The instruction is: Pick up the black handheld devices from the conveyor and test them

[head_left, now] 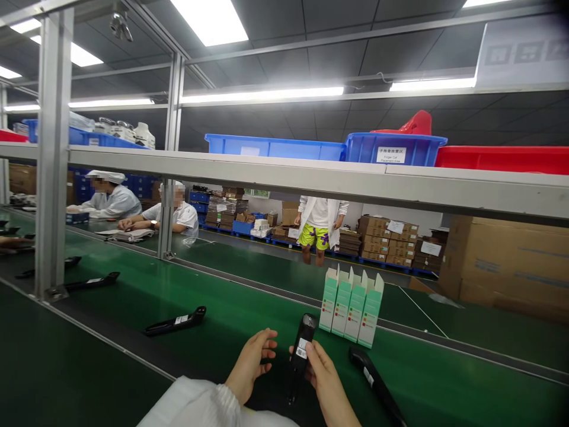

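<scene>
My right hand [323, 373] grips a long black handheld device [299, 362] with a white label on its face; its exact kind I cannot tell. It is held nearly upright, wider end up, above the green belt [249, 308]. Just left of it, my left hand [254, 365] is open, fingers apart and slightly bent, holding nothing. Another black device [376, 382] lies on the belt to the right of my right hand. Farther left lies a similar labelled device [178, 321]. Behind my hands stand several slim green-and-white cartons [351, 305] in a row, top flaps up.
More black devices [91, 281] lie farther left along the belt. Metal posts [54, 148] carry a shelf [284, 169] with blue bins [275, 146] and a red bin [502, 159]. Two seated people work across the belt; another person [320, 222] stands behind. A large cardboard box [511, 267] is at right.
</scene>
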`<state>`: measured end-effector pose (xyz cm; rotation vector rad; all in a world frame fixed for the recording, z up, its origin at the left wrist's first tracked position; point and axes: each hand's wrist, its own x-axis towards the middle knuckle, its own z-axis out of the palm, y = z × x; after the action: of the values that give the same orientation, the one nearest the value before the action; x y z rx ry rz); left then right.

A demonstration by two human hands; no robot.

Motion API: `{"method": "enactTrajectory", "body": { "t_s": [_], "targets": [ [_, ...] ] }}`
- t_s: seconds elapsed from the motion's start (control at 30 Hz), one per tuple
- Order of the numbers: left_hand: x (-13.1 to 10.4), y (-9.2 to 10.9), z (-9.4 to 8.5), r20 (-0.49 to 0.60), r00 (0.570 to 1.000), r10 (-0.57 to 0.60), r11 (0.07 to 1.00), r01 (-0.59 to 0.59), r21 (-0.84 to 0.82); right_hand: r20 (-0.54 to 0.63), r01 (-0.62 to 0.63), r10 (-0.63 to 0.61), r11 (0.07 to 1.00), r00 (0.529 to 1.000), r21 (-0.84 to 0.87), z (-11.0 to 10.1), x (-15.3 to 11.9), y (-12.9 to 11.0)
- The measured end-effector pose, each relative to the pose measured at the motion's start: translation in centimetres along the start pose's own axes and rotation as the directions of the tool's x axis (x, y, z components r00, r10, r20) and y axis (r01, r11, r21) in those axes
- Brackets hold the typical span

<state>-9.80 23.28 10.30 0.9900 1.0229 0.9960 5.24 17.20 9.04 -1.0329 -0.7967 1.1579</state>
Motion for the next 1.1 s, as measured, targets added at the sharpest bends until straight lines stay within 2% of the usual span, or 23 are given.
{"method": "enactTrajectory", "body": {
  "t_s": [0.1, 0.17, 0.27, 0.37, 0.47, 0.53, 0.67, 0.77, 0.83, 0.9, 0.93, 0.97, 1.03, 1.1],
  "targets": [
    [-0.2, -0.2, 0.4, 0.039, 0.999, 0.018, 0.998, -0.020, 0.054, 0.043, -0.032, 0.035, 0.997, 0.998, -0.067, 0.2, 0.1, 0.5],
    [-0.2, -0.3, 0.6, 0.059, 0.998, 0.016, 0.995, -0.022, 0.097, 0.013, -0.054, 0.057, 0.984, 0.998, -0.167, -0.1, 0.6, 1.3],
    [0.1, -0.7, 0.6, 0.095, 0.995, 0.035, 0.985, -0.051, 0.165, -0.052, -0.013, -0.002, 0.954, 0.999, -0.299, -1.0, 1.7, 2.4],
    [0.7, -1.2, 0.5, 0.129, 0.990, 0.065, 0.970, -0.093, 0.225, -0.069, 0.050, -0.076, 0.946, 0.995, -0.321, -1.9, 2.4, 2.7],
    [1.3, -1.9, 0.5, 0.164, 0.983, 0.081, 0.954, -0.124, 0.273, -0.046, 0.103, -0.118, 0.963, 0.992, -0.248, -1.8, 2.1, 2.0],
    [1.7, -2.3, 0.5, 0.196, 0.977, 0.085, 0.944, -0.142, 0.298, 0.000, 0.120, -0.121, 0.985, 0.993, -0.121, -1.3, 1.4, 1.0],
    [2.0, -2.7, 0.6, 0.237, 0.967, 0.091, 0.924, -0.171, 0.341, 0.113, 0.021, -0.031, 0.995, 0.993, 0.093, -0.3, 0.0, -0.7],
    [1.9, -2.1, 0.4, 0.260, 0.959, 0.116, 0.883, -0.219, 0.415, 0.121, -0.037, 0.018, 0.987, 0.992, 0.159, -0.2, -0.6, -1.3],
    [1.8, -1.1, -0.3, 0.287, 0.936, 0.203, 0.782, -0.331, 0.528, 0.121, -0.064, 0.040, 0.979, 0.992, 0.195, -0.4, -0.6, -1.2],
    [1.9, 0.1, -1.6, 0.282, 0.898, 0.339, 0.582, -0.435, 0.687, 0.119, -0.078, 0.051, 0.969, 0.992, 0.234, -0.7, -0.5, -1.0],
    [2.0, 0.8, -2.5, 0.258, 0.879, 0.402, 0.458, -0.437, 0.774, 0.119, -0.083, 0.055, 0.964, 0.991, 0.253, -0.8, -0.5, -0.9],
    [2.1, 1.5, -3.6, 0.204, 0.868, 0.453, 0.341, -0.380, 0.860, 0.116, -0.090, 0.060, 0.959, 0.991, 0.270, -0.9, -0.4, -0.8],
    [2.4, 2.5, -5.9, 0.041, 0.861, 0.507, 0.158, -0.139, 0.978, 0.114, -0.104, 0.073, 0.948, 0.991, 0.300, -1.0, -0.2, -0.5],
    [2.5, 3.1, -8.1, -0.153, 0.848, 0.507, 0.088, 0.126, 0.988, 0.118, -0.104, 0.069, 0.938, 0.991, 0.331, -1.0, 0.1, -0.2]
  ]
}}
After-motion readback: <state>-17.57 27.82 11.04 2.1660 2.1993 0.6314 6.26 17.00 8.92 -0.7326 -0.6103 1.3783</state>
